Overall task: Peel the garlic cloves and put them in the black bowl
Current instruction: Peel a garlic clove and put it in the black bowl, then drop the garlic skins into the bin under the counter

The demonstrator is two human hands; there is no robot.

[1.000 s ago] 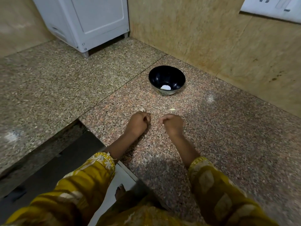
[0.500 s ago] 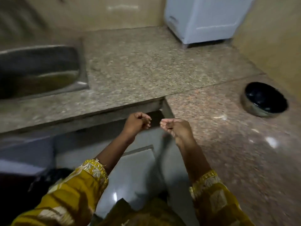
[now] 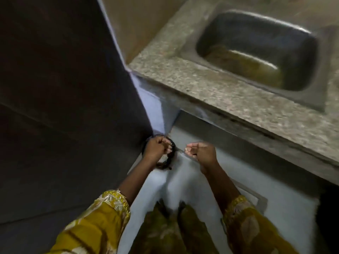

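I cannot make out any garlic: my hands are blurred, and the black bowl lies outside what I see. My left hand (image 3: 157, 149) is curled into a loose fist, knuckles up, fingertips tucked toward the thumb. Whether it pinches a clove, a bit of skin or nothing at all, I cannot tell. My right hand (image 3: 201, 153) is curled the same way just beside it, with a small gap between the two, and its thumb lies against the bent fingers. What it holds, if anything, I cannot tell either.

Both hands hang over the pale floor (image 3: 183, 184), in front of the desk and off its top. Under my left hand a dark round container (image 3: 165, 165) sits in the corner of the floor, where the dark wall (image 3: 64, 79) meets the base under the desk. My hand covers most of its opening, so only part of its rim shows.

The speckled granite desk (image 3: 211, 85) runs across the upper right, and its front edge slants down toward the right side. A steel sink (image 3: 256, 33) is sunk into it, set back from that edge, with a yellowish sheen on its bottom.

My forearms come up from yellow patterned sleeves, the left sleeve (image 3: 95, 222) and the right sleeve (image 3: 251, 226). More of the same yellow cloth (image 3: 165, 231) hangs between them.
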